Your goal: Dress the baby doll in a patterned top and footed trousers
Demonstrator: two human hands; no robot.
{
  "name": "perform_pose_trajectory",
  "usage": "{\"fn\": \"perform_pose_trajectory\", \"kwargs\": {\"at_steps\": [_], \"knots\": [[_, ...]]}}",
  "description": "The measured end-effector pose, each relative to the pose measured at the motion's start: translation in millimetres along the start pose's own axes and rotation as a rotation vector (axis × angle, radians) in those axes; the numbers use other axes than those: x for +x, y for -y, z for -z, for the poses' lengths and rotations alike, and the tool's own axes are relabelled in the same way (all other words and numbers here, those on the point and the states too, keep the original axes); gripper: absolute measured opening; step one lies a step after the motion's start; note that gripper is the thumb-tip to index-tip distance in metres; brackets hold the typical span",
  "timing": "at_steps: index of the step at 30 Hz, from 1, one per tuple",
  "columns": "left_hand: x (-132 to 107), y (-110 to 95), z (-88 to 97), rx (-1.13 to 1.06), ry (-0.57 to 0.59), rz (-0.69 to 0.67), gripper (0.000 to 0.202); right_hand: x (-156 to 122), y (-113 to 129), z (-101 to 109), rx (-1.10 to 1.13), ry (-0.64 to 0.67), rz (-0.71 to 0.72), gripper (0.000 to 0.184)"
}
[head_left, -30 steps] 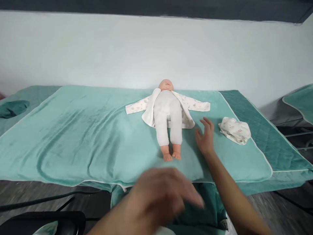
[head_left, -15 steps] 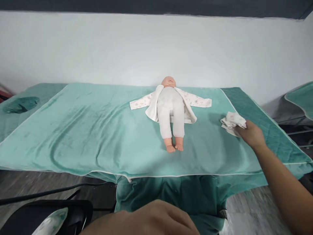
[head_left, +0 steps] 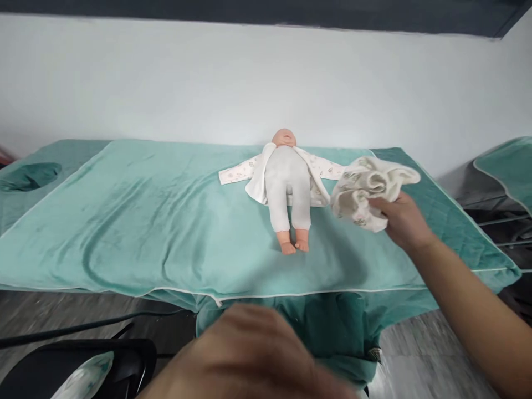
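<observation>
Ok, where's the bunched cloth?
Head view, right of centre: the bunched cloth is in the right hand, right of the doll, overlapping one jacket sleeve in the picture.

A plain, pale grey-white wall (head_left: 166,83) stands behind a long bed draped in teal plush fabric (head_left: 137,221), under a dark grey horizontal band (head_left: 249,14). A streaked grey floor (head_left: 424,349) shows below, with a smooth black seat (head_left: 45,363) at lower left.

And up it's coming! The right hand (head_left: 405,221) is lifting the crumpled, printed white garment (head_left: 366,194) off the mint-green blanket (head_left: 137,221), swinging it leftward toward the baby doll (head_left: 287,177) and hiding one sleeve's end (head_left: 337,171); the blurred left hand (head_left: 245,354) is rising again.
</observation>
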State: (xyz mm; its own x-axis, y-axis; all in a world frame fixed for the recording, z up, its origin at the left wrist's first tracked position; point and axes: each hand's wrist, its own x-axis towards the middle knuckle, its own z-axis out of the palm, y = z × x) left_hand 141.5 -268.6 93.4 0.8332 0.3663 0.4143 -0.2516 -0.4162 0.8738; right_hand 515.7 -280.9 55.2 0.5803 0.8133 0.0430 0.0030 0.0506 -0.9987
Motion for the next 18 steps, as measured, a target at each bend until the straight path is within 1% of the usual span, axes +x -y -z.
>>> {"fn": "perform_pose_trajectory", "kwargs": {"at_steps": [1, 2, 4, 6, 8, 11, 12, 13, 14, 15, 16, 18], "knots": [[8.9, 4.2, 1.1, 0.03, -0.049, 0.009, 0.027, -4.1, -1.8, -13.1, 0.019, 0.06, -0.026, 0.036], [19.6, 10.1, 1.7, 0.087, -0.105, 0.045, 0.03, -7.5, -4.5, -26.3, 0.034, 0.114, -0.045, 0.036], [44.0, 25.9, 2.4, 0.191, -0.241, 0.147, 0.028, -12.3, -11.1, -53.3, 0.057, 0.182, -0.047, 0.035], [67.0, 43.3, 3.4, 0.244, -0.349, 0.205, 0.032, -16.2, -16.7, -79.6, 0.061, 0.202, -0.001, 0.034], [83.4, 57.8, 5.3, 0.346, -0.443, 0.205, 0.038, -21.2, -18.6, -102.4, 0.037, 0.204, 0.066, 0.032], [91.1, 70.8, 11.3, 0.478, -0.665, 0.185, 0.036, -31.8, -12.9, -124.3, -0.008, 0.201, 0.128, 0.03], [89.6, 73.2, 14.3, 0.482, -0.74, 0.184, 0.034, -35.6, -9.3, -128.0, -0.022, 0.206, 0.129, 0.03], [86.6, 74.9, 17.8, 0.462, -0.79, 0.199, 0.03, -39.1, -5.4, -130.2, -0.037, 0.215, 0.124, 0.031], [82.6, 76.2, 21.3, 0.427, -0.802, 0.235, 0.026, -42.0, -1.6, -131.3, -0.054, 0.224, 0.118, 0.032], [78.0, 77.1, 24.6, 0.379, -0.772, 0.29, 0.022, -44.2, 1.8, -131.7, -0.073, 0.231, 0.112, 0.031], [73.5, 77.7, 27.5, 0.329, -0.71, 0.352, 0.02, -45.7, 4.4, -131.7, -0.094, 0.233, 0.11, 0.03], [66.0, 78.8, 32.6, 0.254, -0.539, 0.446, 0.022, -46.7, 6.7, -131.5, -0.138, 0.239, 0.111, 0.027]]}}
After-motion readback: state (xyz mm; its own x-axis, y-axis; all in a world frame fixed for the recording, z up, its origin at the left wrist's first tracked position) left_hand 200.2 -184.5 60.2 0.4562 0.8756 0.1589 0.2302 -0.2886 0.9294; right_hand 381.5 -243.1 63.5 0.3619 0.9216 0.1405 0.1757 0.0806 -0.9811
